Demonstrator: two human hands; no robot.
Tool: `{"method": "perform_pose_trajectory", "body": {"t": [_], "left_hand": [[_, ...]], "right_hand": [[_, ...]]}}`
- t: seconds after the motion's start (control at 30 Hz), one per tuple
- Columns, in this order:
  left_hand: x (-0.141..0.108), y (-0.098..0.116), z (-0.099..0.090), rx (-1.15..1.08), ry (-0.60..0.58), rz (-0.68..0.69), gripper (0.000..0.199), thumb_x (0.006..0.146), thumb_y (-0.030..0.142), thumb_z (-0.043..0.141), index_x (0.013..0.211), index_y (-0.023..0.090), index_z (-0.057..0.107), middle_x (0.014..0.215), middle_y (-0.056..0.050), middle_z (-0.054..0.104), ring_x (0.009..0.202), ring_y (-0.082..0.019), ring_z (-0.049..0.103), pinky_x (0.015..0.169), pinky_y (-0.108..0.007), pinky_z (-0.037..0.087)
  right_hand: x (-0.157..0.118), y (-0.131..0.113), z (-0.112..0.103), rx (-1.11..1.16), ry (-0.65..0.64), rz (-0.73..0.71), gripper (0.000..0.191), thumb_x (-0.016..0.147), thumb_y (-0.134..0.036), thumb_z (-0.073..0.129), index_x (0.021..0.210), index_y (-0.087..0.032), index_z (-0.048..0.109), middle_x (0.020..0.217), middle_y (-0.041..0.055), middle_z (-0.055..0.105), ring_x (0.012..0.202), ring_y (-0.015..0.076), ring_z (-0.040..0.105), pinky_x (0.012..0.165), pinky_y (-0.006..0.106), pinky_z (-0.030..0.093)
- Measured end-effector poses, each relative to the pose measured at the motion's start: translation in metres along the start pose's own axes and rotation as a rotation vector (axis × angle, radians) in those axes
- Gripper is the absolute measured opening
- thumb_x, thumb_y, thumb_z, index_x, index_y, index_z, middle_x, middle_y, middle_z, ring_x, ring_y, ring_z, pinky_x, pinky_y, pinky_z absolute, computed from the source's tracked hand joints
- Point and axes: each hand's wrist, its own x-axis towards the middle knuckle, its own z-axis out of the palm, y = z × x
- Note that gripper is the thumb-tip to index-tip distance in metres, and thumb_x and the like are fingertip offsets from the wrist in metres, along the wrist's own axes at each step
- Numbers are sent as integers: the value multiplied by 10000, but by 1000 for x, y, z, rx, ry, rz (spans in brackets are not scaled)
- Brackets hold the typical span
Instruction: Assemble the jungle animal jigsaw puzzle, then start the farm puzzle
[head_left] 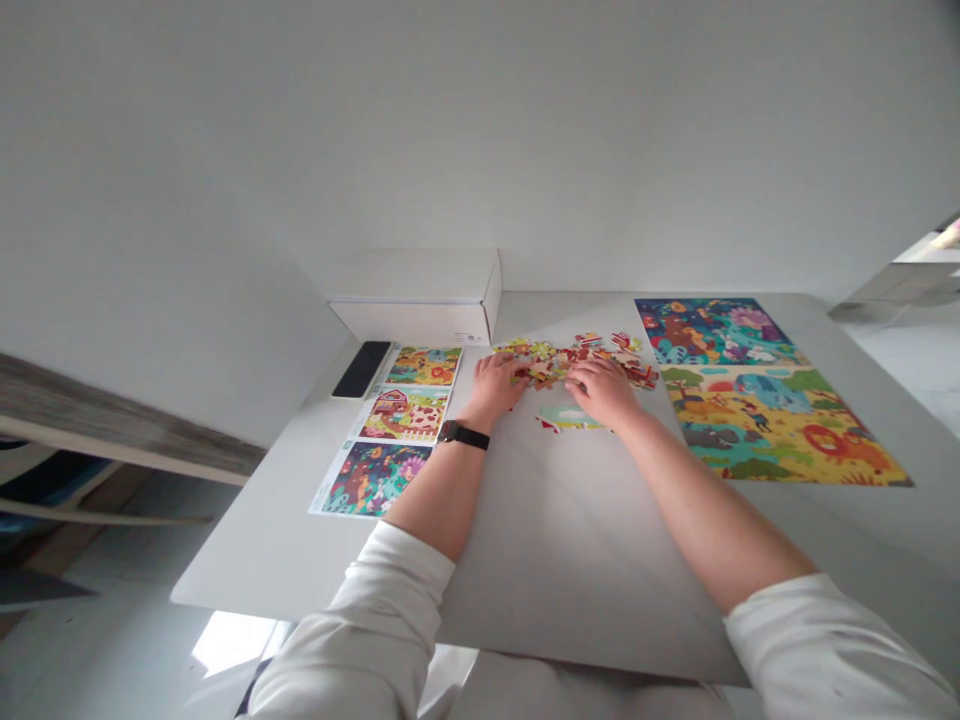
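A loose heap of jigsaw puzzle pieces [551, 370] in yellow, red and brown lies at the back middle of the table. My left hand [495, 387] rests at the heap's left side, its fingers apart and touching the pieces. On the heap's near right side lies my right hand [602, 390], fingers stretched out over the pieces. Just below the heap, a joined strip of puzzle [571, 416] in green and pale blue is partly covered by my right hand. Neither hand visibly grips a piece.
A picture sheet [405, 413] with three scenes lies left, beside a phone [362, 369] and in front of a white box [420, 305]. On the right are two assembled puzzles, a dark blue one [720, 332] and a yellow savanna one [772, 425]. A wall stands behind the table.
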Motion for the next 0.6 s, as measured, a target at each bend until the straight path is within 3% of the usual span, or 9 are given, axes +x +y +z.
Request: {"method": "perform_pose_trajectory", "body": {"t": [0.17,0.3,0.6], "left_hand": [[1,-1,0,-20,-68,83,375,998,209,658,1302,318,849,1546,-80,696,1461,-308,598,1298,-495,411],[0,0,-3,-35,-35,59,438,1005,222,664,1427,258,771,1530,-102,718,1457,-298,609,1291,-478,417],[0,-1,0,7,-3,-8,263,977,313,769,1225,249,828,1471,-140,722,1421,-338,632,1270,-498,434]], "right_hand": [[0,-7,-3,16,-25,-88,355,1081,-326,637,1402,-286,785,1510,96,731,1476,335,596,1300,577,415],[0,-14,-4,60,-92,-190,397,1092,-346,626,1465,-306,756,1511,80,739,1474,317,600,1301,560,420],[-1,1,-1,1,17,42,317,1076,-292,611,1311,-243,817,1397,129,791,1385,344,659,1238,563,459]]}}
